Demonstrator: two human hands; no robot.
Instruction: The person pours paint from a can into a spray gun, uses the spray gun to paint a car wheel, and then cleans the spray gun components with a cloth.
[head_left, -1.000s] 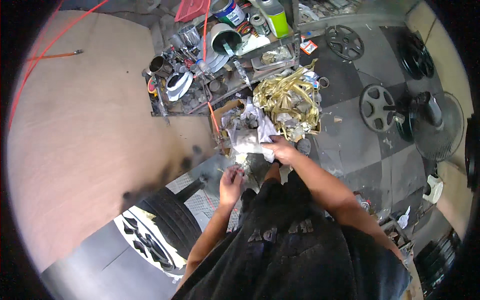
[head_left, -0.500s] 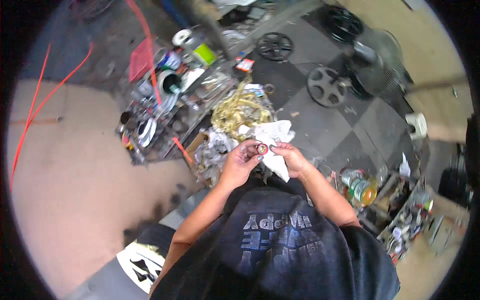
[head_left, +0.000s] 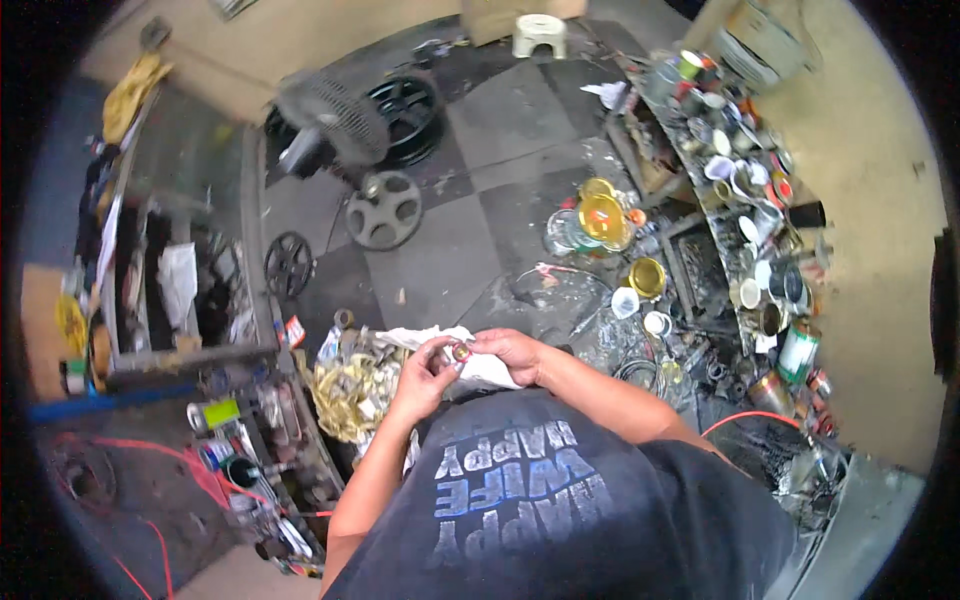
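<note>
In front of my chest, my left hand [head_left: 424, 380] pinches a small round part [head_left: 461, 352] with a red rim and a brass-coloured middle. Its exact kind is too small to make out. My right hand [head_left: 514, 354] is closed on a white cloth or paper wipe [head_left: 488, 373], its fingertips close beside the round part. More of the white sheet spreads out behind my fingers. Just beyond my left hand lies a heap of crumpled yellowish masking paper [head_left: 345, 395].
A wheel cover [head_left: 384, 210], a fan [head_left: 335, 120] and a black wheel [head_left: 405, 115] stand ahead on the tiled floor. Several cups and cans crowd a bench [head_left: 722, 215] at right. Gold-coloured tins [head_left: 606, 218] sit before it. A cluttered cabinet [head_left: 185, 260] stands left.
My view has swung to the right, bringing the cup-covered bench and the gold tins further in. Both hands stay together, still holding the round part and the white wipe.
</note>
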